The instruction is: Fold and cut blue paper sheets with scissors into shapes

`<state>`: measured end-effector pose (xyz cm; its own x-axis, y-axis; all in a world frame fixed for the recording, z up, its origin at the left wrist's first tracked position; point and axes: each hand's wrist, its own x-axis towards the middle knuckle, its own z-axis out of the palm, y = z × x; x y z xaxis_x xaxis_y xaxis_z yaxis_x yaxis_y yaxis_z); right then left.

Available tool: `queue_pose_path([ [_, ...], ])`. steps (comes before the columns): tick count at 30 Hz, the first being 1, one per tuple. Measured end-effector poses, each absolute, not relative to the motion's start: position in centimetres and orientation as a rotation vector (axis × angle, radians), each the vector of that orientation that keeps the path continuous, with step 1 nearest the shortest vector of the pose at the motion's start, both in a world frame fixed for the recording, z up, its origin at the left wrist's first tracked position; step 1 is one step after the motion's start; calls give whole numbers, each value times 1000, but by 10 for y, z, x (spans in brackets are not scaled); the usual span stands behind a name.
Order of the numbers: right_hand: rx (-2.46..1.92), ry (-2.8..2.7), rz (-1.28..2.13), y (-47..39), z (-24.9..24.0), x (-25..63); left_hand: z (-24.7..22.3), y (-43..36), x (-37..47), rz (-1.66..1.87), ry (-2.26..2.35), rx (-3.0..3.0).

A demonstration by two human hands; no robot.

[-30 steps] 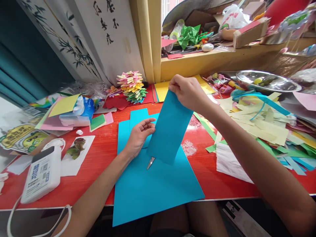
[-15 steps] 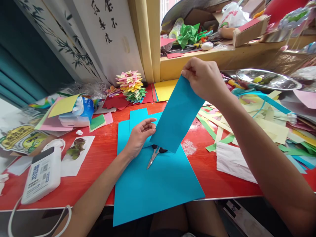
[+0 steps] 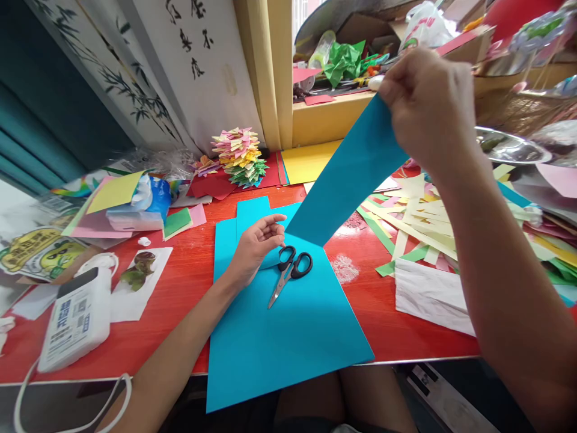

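A blue paper strip (image 3: 356, 171) hangs slanted from the pinched fingers of my right hand (image 3: 428, 108), raised high above the table. My left hand (image 3: 261, 246), fingers curled and apart with nothing in them, is over the large blue sheet (image 3: 288, 343). Black-handled scissors (image 3: 288, 270) lie on that sheet, just right of my left hand, blades toward me and slightly parted. A smaller blue piece (image 3: 252, 210) lies at the sheet's far left corner.
On the red table (image 3: 180, 276) are a folded-paper tower (image 3: 241, 157), a tissue pack (image 3: 139, 207), a white device (image 3: 74, 322) with a cable, paper scraps (image 3: 424, 222), a white cloth (image 3: 428, 294) and a metal bowl (image 3: 518, 147).
My right hand has moved up and to the right, lifting the blue strip, so the scissors' handles now show. My left hand has hardly moved.
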<state>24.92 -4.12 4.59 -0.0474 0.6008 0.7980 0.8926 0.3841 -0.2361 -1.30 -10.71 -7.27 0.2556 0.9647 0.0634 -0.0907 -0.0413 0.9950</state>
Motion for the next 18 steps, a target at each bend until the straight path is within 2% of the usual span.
queue_pose_path([
  [3,-1258,-1622,-555,-47,51,265,-73,-105,-14,1112,935,1309],
  [6,-1198,-1655,-529,-54,59,276,-74,-101,-16,1208,970,1290],
  [12,-890,-1798,117,-75,74,260,-77,-94,-21,1353,1057,1206],
  [18,-1252,-1790,657,-83,64,216,-80,-90,-26,1446,1038,1115],
])
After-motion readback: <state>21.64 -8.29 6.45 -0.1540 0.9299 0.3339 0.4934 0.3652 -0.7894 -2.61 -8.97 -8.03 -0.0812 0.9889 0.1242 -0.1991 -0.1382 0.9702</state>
